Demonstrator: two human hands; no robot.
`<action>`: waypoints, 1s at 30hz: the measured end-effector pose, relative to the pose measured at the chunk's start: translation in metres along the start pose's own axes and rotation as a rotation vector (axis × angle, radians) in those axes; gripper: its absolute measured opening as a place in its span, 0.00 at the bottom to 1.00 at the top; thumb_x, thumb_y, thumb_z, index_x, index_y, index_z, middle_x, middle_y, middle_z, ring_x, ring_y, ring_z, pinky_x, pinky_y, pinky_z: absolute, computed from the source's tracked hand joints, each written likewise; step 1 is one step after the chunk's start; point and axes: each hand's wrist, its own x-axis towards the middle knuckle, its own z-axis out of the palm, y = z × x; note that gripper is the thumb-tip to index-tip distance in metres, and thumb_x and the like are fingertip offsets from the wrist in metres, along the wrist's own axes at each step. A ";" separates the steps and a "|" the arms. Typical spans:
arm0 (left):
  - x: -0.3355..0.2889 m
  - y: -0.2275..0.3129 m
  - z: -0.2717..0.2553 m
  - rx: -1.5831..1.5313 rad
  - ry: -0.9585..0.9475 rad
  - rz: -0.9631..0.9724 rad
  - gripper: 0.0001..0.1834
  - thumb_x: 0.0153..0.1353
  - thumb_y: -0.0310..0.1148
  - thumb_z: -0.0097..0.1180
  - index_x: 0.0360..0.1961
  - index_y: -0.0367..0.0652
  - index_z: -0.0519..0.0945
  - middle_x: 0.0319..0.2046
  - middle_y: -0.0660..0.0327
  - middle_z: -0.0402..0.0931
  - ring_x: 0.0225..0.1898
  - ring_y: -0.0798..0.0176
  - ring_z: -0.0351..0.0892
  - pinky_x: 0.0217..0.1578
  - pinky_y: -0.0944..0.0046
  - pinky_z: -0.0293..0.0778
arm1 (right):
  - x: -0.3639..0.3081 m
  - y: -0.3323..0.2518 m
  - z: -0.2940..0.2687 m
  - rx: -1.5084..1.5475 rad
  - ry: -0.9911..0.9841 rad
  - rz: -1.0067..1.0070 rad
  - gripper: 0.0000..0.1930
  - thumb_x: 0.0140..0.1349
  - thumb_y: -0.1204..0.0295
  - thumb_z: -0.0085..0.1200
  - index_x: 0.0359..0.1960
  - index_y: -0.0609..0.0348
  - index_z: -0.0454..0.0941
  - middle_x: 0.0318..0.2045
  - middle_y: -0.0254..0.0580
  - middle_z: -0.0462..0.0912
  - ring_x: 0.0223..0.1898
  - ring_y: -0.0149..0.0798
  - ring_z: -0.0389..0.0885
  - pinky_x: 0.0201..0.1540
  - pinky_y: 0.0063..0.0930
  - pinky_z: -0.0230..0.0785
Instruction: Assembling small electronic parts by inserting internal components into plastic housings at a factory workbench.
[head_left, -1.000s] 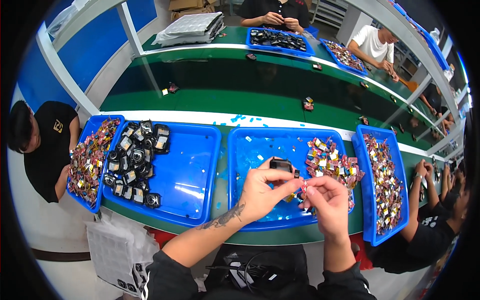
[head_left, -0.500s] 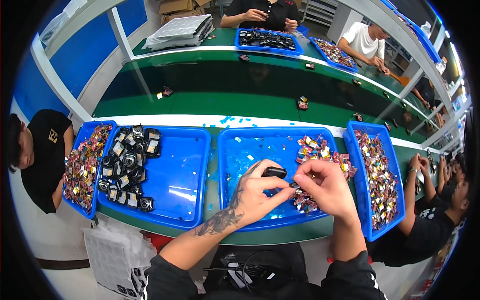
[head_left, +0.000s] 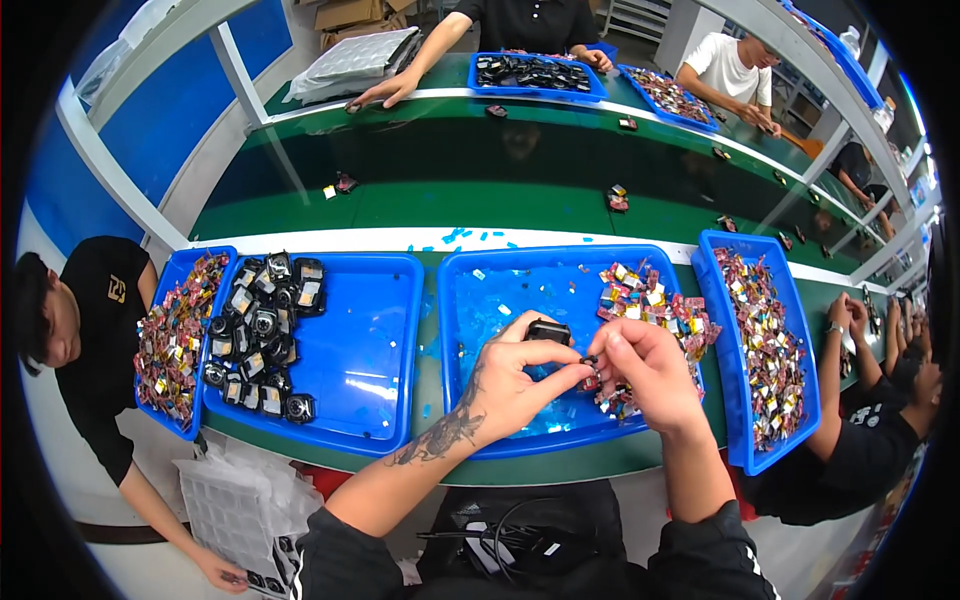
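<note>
My left hand point(head_left: 515, 388) is curled around a black device housing point(head_left: 548, 332), which looks like a watch case, above the middle blue tray point(head_left: 462, 440). Its thumb and a finger meet a small dark-and-red circuit part point(head_left: 591, 377). From the right, my right hand point(head_left: 657, 382) pinches at that same part with thumb and forefinger. Beneath and beyond the right hand, a heap of red, yellow and white circuit pieces point(head_left: 655, 297) lies in the tray. Blue film scraps point(head_left: 500, 290) cover much of the tray's bottom. Whether the part is still joined to the housing is hidden by my fingers.
A blue tray point(head_left: 385, 432) to the left holds black housings point(head_left: 262, 322). Narrow blue bins of circuit pieces stand at the far left point(head_left: 180, 340) and right point(head_left: 765, 350). Beyond runs a green belt point(head_left: 460, 190) carrying scattered parts. Co-workers sit around; white trays point(head_left: 235, 510) stand lower left.
My hands stay together, and the small red part now shows between them. The co-worker opposite has stretched an arm leftward to the belt's edge. The person at left has reached down toward the white trays.
</note>
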 end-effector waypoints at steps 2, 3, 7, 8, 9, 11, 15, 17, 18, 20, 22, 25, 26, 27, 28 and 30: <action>0.001 -0.001 0.000 0.003 -0.004 -0.003 0.07 0.48 0.26 0.70 0.30 0.42 0.86 0.35 0.58 0.78 0.40 0.62 0.78 0.42 0.64 0.73 | -0.001 -0.001 -0.001 -0.004 0.006 -0.039 0.07 0.68 0.71 0.50 0.34 0.61 0.76 0.26 0.28 0.76 0.25 0.18 0.71 0.27 0.14 0.65; 0.000 -0.002 0.001 0.002 -0.011 -0.007 0.07 0.48 0.27 0.70 0.30 0.42 0.86 0.35 0.58 0.78 0.41 0.62 0.77 0.43 0.64 0.73 | -0.001 0.000 -0.002 -0.002 0.007 -0.037 0.07 0.68 0.71 0.50 0.34 0.61 0.76 0.26 0.28 0.76 0.25 0.18 0.71 0.27 0.14 0.65; 0.001 -0.002 0.000 0.012 -0.019 0.028 0.07 0.50 0.30 0.69 0.30 0.41 0.85 0.35 0.57 0.76 0.37 0.61 0.78 0.39 0.64 0.73 | 0.002 0.001 -0.005 -0.061 -0.067 -0.026 0.07 0.68 0.71 0.49 0.33 0.61 0.75 0.24 0.27 0.75 0.25 0.19 0.69 0.27 0.15 0.63; 0.001 -0.002 0.000 0.009 -0.030 0.039 0.07 0.50 0.30 0.70 0.30 0.41 0.85 0.35 0.57 0.76 0.37 0.61 0.77 0.39 0.64 0.73 | 0.003 0.002 -0.006 -0.072 -0.089 -0.014 0.08 0.68 0.70 0.49 0.33 0.60 0.75 0.23 0.26 0.74 0.24 0.19 0.69 0.27 0.15 0.62; 0.000 -0.002 -0.001 0.006 -0.040 0.049 0.07 0.49 0.30 0.70 0.30 0.42 0.85 0.35 0.57 0.76 0.36 0.61 0.77 0.39 0.64 0.73 | 0.005 0.003 -0.006 -0.069 -0.088 -0.011 0.08 0.68 0.70 0.49 0.33 0.60 0.75 0.23 0.26 0.74 0.24 0.19 0.69 0.27 0.15 0.62; 0.000 -0.005 -0.005 -0.005 -0.069 0.039 0.07 0.49 0.30 0.70 0.30 0.42 0.85 0.36 0.58 0.76 0.36 0.62 0.76 0.37 0.65 0.73 | 0.009 0.007 -0.007 0.177 -0.222 0.112 0.09 0.69 0.69 0.49 0.32 0.59 0.75 0.22 0.25 0.72 0.23 0.19 0.67 0.27 0.16 0.61; 0.003 0.000 -0.001 -0.001 -0.049 -0.100 0.09 0.49 0.32 0.71 0.31 0.43 0.85 0.36 0.59 0.75 0.34 0.66 0.74 0.33 0.68 0.71 | 0.021 0.014 0.002 -0.583 0.266 -0.219 0.05 0.63 0.74 0.55 0.32 0.62 0.73 0.23 0.34 0.78 0.27 0.28 0.76 0.25 0.24 0.66; 0.000 -0.005 0.003 -0.029 -0.009 -0.114 0.09 0.50 0.33 0.71 0.32 0.43 0.85 0.36 0.60 0.75 0.33 0.68 0.73 0.33 0.70 0.70 | 0.020 0.019 0.001 -0.781 0.279 -0.250 0.06 0.60 0.80 0.54 0.39 0.64 0.75 0.30 0.42 0.81 0.31 0.33 0.79 0.28 0.27 0.72; -0.001 -0.008 0.003 -0.060 0.031 -0.130 0.09 0.50 0.33 0.70 0.32 0.43 0.85 0.36 0.60 0.75 0.32 0.70 0.72 0.32 0.71 0.70 | 0.017 0.018 0.006 -0.644 0.299 -0.282 0.10 0.60 0.82 0.53 0.43 0.63 0.75 0.34 0.44 0.81 0.32 0.34 0.80 0.31 0.27 0.74; 0.000 -0.010 -0.001 -0.057 0.055 -0.160 0.09 0.51 0.33 0.70 0.32 0.43 0.85 0.35 0.61 0.74 0.32 0.71 0.71 0.32 0.72 0.70 | 0.012 0.015 0.008 -0.452 0.284 -0.300 0.21 0.58 0.84 0.53 0.55 0.60 0.73 0.46 0.49 0.78 0.35 0.34 0.80 0.38 0.26 0.77; 0.000 -0.012 0.002 -0.084 0.082 -0.178 0.09 0.52 0.33 0.70 0.33 0.42 0.85 0.35 0.62 0.73 0.29 0.74 0.69 0.30 0.74 0.69 | 0.005 0.017 0.008 -0.519 0.309 -0.375 0.17 0.58 0.83 0.55 0.50 0.60 0.78 0.46 0.47 0.78 0.36 0.31 0.79 0.37 0.22 0.76; 0.000 -0.014 0.001 -0.077 0.090 -0.204 0.10 0.52 0.32 0.69 0.34 0.42 0.85 0.35 0.62 0.72 0.28 0.75 0.69 0.29 0.74 0.69 | 0.001 0.008 0.016 -0.508 0.250 -0.383 0.12 0.58 0.82 0.57 0.44 0.62 0.81 0.45 0.45 0.77 0.38 0.31 0.79 0.38 0.21 0.75; -0.001 -0.014 0.001 -0.076 0.090 -0.207 0.10 0.52 0.32 0.69 0.34 0.42 0.85 0.35 0.62 0.72 0.28 0.75 0.69 0.29 0.74 0.69 | 0.001 0.008 0.019 -0.363 0.185 -0.326 0.10 0.57 0.82 0.58 0.41 0.62 0.83 0.44 0.44 0.77 0.39 0.31 0.78 0.38 0.20 0.75; -0.001 -0.014 0.002 -0.067 0.087 -0.180 0.09 0.52 0.31 0.69 0.35 0.41 0.85 0.35 0.62 0.72 0.27 0.75 0.69 0.29 0.73 0.70 | 0.002 0.010 0.019 -0.363 0.186 -0.328 0.10 0.57 0.82 0.58 0.41 0.62 0.83 0.44 0.44 0.77 0.39 0.31 0.78 0.38 0.20 0.75; 0.000 -0.013 0.002 -0.058 0.085 -0.154 0.09 0.53 0.31 0.68 0.35 0.41 0.85 0.35 0.61 0.72 0.27 0.75 0.69 0.29 0.73 0.70 | 0.004 0.016 0.019 -0.308 0.204 -0.376 0.09 0.57 0.81 0.58 0.41 0.62 0.83 0.43 0.43 0.76 0.40 0.31 0.78 0.37 0.21 0.74; 0.001 -0.010 0.004 -0.094 0.063 -0.124 0.09 0.53 0.30 0.68 0.35 0.41 0.85 0.36 0.61 0.73 0.27 0.74 0.70 0.29 0.73 0.70 | 0.006 0.020 0.020 -0.042 0.225 -0.384 0.08 0.58 0.82 0.58 0.40 0.64 0.82 0.39 0.39 0.74 0.41 0.29 0.77 0.38 0.20 0.73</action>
